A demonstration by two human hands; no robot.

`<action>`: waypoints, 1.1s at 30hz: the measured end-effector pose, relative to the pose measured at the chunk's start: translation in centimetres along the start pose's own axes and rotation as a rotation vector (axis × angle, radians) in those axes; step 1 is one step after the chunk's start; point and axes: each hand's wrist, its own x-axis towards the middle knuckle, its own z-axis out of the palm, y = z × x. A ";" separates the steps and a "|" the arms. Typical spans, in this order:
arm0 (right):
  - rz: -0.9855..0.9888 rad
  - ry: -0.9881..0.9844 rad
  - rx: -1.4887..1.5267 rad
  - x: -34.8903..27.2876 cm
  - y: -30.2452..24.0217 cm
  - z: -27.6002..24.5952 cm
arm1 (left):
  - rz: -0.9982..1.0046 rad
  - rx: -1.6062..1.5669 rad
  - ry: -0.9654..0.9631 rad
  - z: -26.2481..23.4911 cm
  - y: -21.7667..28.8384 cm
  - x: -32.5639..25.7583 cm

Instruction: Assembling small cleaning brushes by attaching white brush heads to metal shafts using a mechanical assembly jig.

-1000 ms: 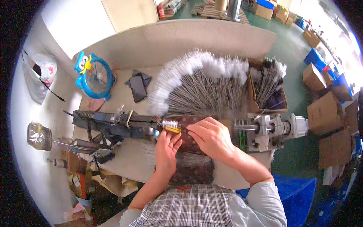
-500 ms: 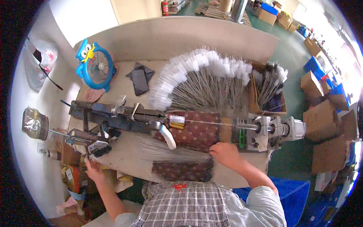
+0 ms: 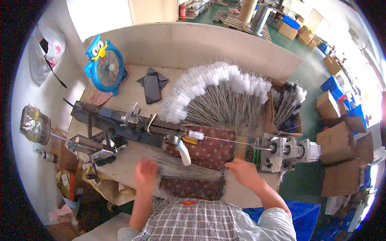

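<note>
Both hands now sit at the table's near edge: left hand point(image 3: 145, 170) back on loose wires point(image 3: 181, 168), blurred, grip unclear; right hand point(image 3: 244, 170) loosely curled, holding nothing.

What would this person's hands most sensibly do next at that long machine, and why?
Probably pinch one wire from the bundle of loose wires. The left hand is blurred over its near end, the right hand rests at its far end, and the machine already carries a white-tufted brush.

Left hand point(image 3: 145, 173) and right hand point(image 3: 244, 172) touch wire bundle point(image 3: 183, 168).
</note>
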 end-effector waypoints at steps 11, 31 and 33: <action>0.060 -0.054 0.022 0.4 -1.2 1.0 | -0.653 -0.705 -0.455 16.1 6.2 -5.8; 0.107 0.510 0.245 3.2 0.5 -11.0 | 0.983 1.267 -1.023 23.6 -6.2 -3.4; 0.084 0.517 0.247 4.0 1.0 -10.4 | 1.032 1.468 -1.075 24.8 -8.1 -2.7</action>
